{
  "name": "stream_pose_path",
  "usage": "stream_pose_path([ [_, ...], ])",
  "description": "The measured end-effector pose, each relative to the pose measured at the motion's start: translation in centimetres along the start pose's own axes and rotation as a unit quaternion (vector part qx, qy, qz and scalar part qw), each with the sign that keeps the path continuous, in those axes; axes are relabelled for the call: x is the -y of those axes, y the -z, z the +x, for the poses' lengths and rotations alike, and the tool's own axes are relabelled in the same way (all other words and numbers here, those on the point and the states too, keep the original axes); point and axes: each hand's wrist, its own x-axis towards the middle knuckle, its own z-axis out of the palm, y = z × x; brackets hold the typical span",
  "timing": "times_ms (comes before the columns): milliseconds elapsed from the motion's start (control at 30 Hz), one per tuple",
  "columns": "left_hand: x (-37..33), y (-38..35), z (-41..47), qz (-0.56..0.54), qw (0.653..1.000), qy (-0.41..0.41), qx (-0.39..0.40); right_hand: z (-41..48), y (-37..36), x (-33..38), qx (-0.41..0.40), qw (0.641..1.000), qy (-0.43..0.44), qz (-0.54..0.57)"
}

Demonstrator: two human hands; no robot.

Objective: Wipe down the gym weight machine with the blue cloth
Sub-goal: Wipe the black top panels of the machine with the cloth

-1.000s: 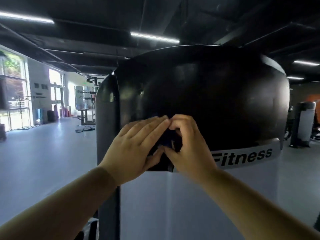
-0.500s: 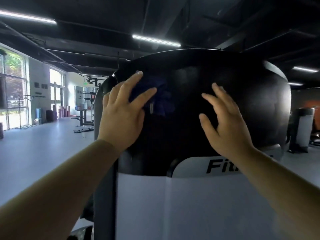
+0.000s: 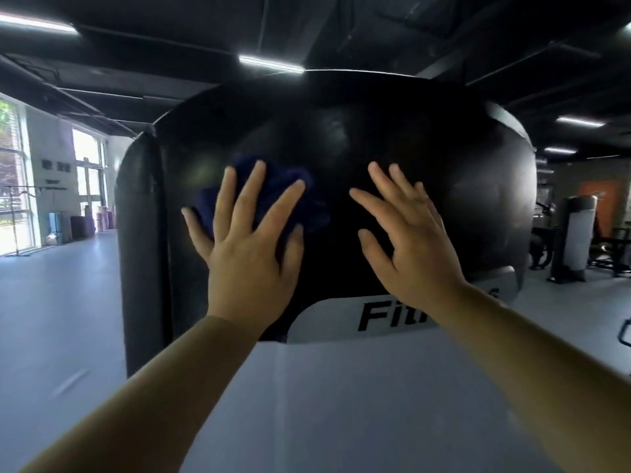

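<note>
The blue cloth (image 3: 312, 208) lay pressed against the black cover (image 3: 444, 148) of the weight machine (image 3: 341, 387), under the left hand (image 3: 249, 250), whose fingers were spread straight. The right hand (image 3: 413, 240), splayed and empty, sat just right of it; the next wipe would probably run rightward.

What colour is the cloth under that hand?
The cloth is dark blue, and it shows best in the head view.

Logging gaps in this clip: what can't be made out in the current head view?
- Blue cloth: head view, mostly under the left hand; extent unclear.
- Lettering: head view, right forearm hides everything after "Fit".
- Right hand: head view, contact with the black cover cannot be told.
- Wall signs, far left: too small to read.
</note>
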Motion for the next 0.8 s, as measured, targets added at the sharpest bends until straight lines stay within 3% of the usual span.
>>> stream_pose_path([
  [67,-2.1,-0.8,-0.9,0.007,0.999,-0.024,0.021,-0.2,0.7,-2.1,-0.003,1.0,-0.011,-0.005],
  [133,-3.9,-2.3,-4.1,0.036,0.991,-0.119,0.054,-0.9,1.4,-4.7,-0.005,1.0,-0.026,-0.008],
  [233,-5.8,-4.6,-7.9,0.11,0.95,-0.275,0.097,-2.6,1.8,-8.4,-0.006,0.999,-0.037,-0.003],
  [300,-7.4,-6.4,-7.3,0.148,0.931,-0.32,0.093,-4.0,2.1,-11.1,-0.003,0.999,-0.032,0.007],
  [367,-9.9,-7.8,-4.9,0.174,0.943,-0.275,0.076,-5.2,2.3,-14.0,-0.005,0.999,-0.032,0.016],
  [467,-14.7,-9.9,-2.1,0.191,0.974,-0.116,0.038,-6.5,2.9,-18.6,-0.024,0.998,-0.04,0.044],
  [533,-17.6,-11.8,-2.8,0.191,0.979,-0.063,0.024,-7.3,3.0,-21.4,-0.036,0.995,-0.051,0.075],
  [667,-20.6,-15.6,-8.7,0.245,0.957,-0.144,0.064,-9.2,1.9,-25.4,-0.03,0.987,-0.073,0.143],
  [800,-20.0,-15.2,-9.1,0.286,0.93,-0.21,0.099,-10.8,0.8,-27.2,-0.003,0.983,-0.067,0.171],
])
